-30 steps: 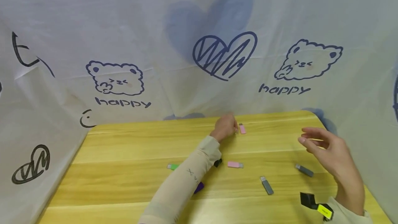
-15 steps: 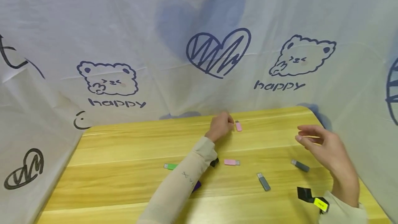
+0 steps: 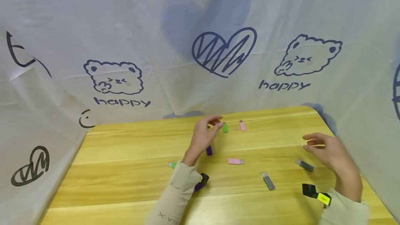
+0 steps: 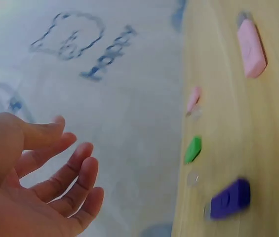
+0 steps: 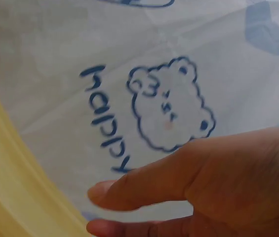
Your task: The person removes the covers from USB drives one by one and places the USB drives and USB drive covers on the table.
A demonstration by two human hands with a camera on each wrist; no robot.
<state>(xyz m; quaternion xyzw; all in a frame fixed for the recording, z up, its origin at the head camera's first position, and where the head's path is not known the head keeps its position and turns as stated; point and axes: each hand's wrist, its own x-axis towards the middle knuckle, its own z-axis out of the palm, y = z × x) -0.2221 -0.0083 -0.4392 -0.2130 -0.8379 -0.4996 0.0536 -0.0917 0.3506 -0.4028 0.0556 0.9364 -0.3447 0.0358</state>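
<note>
My left hand (image 3: 204,134) is over the far middle of the table with loosely bent fingers and nothing in them. Just right of its fingertips lies a green USB stick (image 3: 225,127), and beyond that a pink USB stick (image 3: 242,125). A purple USB stick (image 3: 209,150) lies below the left hand, partly covered by it. In the left wrist view, small clear pieces (image 4: 193,178) lie near the green and pink sticks. At the right side, my right hand (image 3: 334,155) hovers with relaxed fingers and holds nothing; a grey USB stick (image 3: 305,165) is nearest to it.
Nearer on the table (image 3: 118,193) lie a second pink USB stick (image 3: 235,161) and another grey one (image 3: 268,181). The left sleeve partly hides a green stick (image 3: 172,165) and a purple one (image 3: 198,187). A printed white cloth (image 3: 175,86) hangs behind and beside the table.
The left hand has drawn back to the left and its fingers have loosened. The far green USB stick now shows beside the pink one. The right hand has stayed nearly still.
</note>
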